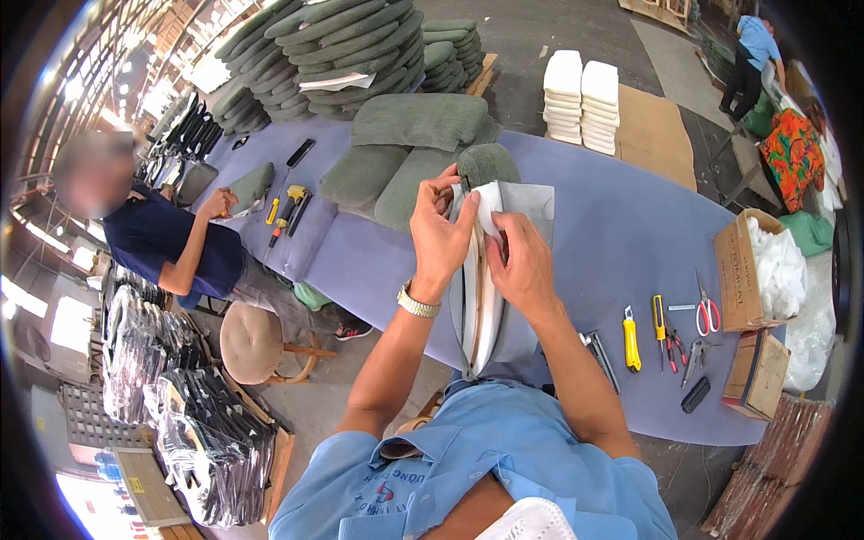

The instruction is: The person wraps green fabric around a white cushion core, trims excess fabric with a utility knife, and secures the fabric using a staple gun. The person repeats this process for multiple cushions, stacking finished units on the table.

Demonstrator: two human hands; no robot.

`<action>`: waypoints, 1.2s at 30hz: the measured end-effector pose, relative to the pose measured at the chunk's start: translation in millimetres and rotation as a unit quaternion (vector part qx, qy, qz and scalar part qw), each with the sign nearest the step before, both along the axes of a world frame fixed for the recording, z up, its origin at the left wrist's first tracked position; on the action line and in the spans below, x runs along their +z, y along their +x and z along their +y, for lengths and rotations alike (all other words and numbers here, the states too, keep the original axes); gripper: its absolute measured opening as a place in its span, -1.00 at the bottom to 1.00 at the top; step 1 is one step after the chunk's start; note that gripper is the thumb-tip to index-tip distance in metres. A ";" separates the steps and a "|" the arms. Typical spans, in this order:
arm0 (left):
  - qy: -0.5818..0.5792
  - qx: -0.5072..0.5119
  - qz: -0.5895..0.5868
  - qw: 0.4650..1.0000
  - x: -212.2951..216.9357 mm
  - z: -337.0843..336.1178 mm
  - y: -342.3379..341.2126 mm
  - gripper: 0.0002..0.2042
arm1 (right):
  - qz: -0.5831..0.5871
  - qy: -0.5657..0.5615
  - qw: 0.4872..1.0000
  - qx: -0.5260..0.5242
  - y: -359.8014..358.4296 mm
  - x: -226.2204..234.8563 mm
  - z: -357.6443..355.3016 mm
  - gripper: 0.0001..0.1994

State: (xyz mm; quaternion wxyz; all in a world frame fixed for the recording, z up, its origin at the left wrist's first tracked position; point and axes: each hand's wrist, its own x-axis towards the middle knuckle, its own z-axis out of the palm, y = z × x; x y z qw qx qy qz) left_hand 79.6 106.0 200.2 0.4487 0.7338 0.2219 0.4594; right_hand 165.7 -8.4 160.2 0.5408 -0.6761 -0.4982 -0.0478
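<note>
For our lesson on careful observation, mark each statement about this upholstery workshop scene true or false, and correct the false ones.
1. Both hands grip the top of a white foam pad in a grey fabric cover. True: the left hand and right hand hold the foam pad upright on the table edge.
2. The left wrist is bare. False: it wears a metal wristwatch.
3. Red-handled scissors lie on the blue-covered table, to the person's right. True.
4. The stacked cushions at the far end are orange. False: the cushions are green.
5. A yellow utility knife lies on the table. True.
</note>
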 end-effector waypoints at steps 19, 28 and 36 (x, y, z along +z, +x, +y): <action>0.144 -0.047 0.039 0.988 16.8 -9.9 -21.4 -0.93 | 0.144 0.005 0.986 0.087 6.7 -2.1 -64.2 -0.66; -0.011 -0.047 -0.099 0.994 -5.1 -0.2 -32.8 -0.91 | 0.083 -0.330 0.882 -0.327 114.0 -228.5 -264.3 -0.47; -0.038 -0.041 -0.067 0.996 -1.7 13.9 -59.8 -0.93 | 0.164 -0.427 0.833 -0.311 118.1 -274.5 -298.5 -0.56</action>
